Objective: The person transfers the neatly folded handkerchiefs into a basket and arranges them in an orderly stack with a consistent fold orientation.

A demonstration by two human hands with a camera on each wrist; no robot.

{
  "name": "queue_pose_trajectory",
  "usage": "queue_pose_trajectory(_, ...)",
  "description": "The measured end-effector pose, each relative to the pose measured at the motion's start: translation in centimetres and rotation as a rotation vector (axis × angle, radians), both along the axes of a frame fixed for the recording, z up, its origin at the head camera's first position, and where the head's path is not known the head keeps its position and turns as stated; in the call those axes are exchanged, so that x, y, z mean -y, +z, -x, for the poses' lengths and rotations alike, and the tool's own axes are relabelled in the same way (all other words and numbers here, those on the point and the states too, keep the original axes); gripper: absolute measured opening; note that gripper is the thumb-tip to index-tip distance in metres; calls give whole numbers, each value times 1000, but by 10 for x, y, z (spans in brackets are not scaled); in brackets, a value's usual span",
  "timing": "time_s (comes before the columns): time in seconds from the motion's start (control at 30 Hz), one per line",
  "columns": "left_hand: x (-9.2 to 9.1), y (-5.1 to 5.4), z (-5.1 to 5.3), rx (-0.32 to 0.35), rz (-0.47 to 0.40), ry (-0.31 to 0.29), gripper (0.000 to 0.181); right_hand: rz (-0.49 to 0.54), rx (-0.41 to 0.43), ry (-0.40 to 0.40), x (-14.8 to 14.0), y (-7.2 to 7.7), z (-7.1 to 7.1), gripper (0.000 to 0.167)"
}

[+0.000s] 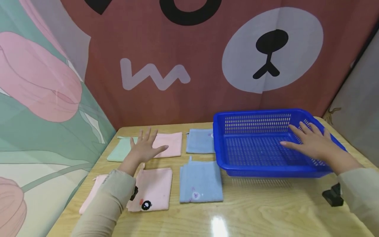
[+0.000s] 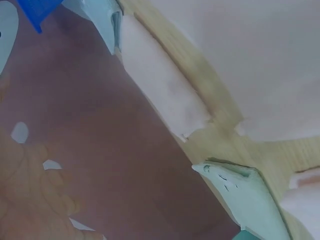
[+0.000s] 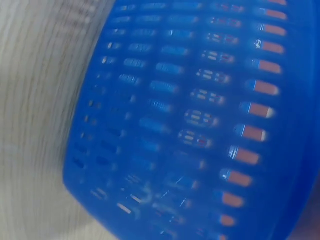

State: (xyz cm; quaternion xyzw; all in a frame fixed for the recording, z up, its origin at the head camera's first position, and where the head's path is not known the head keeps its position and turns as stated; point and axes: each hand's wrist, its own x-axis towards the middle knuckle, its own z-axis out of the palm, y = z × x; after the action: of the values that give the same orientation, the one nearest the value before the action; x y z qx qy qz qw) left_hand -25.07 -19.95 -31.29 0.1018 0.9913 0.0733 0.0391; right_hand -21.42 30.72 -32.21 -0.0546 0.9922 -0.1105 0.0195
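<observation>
Along the back, a reddish-brown backdrop (image 1: 160,102) hangs behind the wooden surface (image 1: 254,214). A blue slotted basket (image 1: 266,170) stands at right. Left of it lie a front blue cloth (image 1: 201,179), front pink cloth (image 1: 157,187), back pink cloth (image 1: 171,144), back blue cloth (image 1: 199,141) partly hidden by the basket, green cloth (image 1: 120,150) and outer pink cloth (image 1: 92,195), all folded. The right hand (image 1: 315,143) is over the basket's right part, the left hand (image 1: 143,149) over the green and back pink cloths, both with fingers spread; contact cannot be told.

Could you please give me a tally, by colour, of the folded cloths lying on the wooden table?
Pink folded fabric cloths: 3
Light blue folded fabric cloths: 2
Mint green folded fabric cloth: 1
Total: 6
</observation>
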Motion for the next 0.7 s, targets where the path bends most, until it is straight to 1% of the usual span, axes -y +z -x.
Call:
queue_pose_trajectory(0.2,3,1,-3,-3,-21,2,87,-9,-7,6,-10,-2,-5,90)
queue_pose_trajectory(0.37,8,-4,-6,6,-20,19,87,-40,-17,2,-20,-7,-9,88)
queue_pose_trajectory(0.57,14,-6,-6,9,-15,29,87,-77,-21,-29,-31,-9,-14,88)
queue_pose_trajectory(0.7,21,-6,-5,11,1,43,89,-98,-54,-57,-36,-10,-18,89)
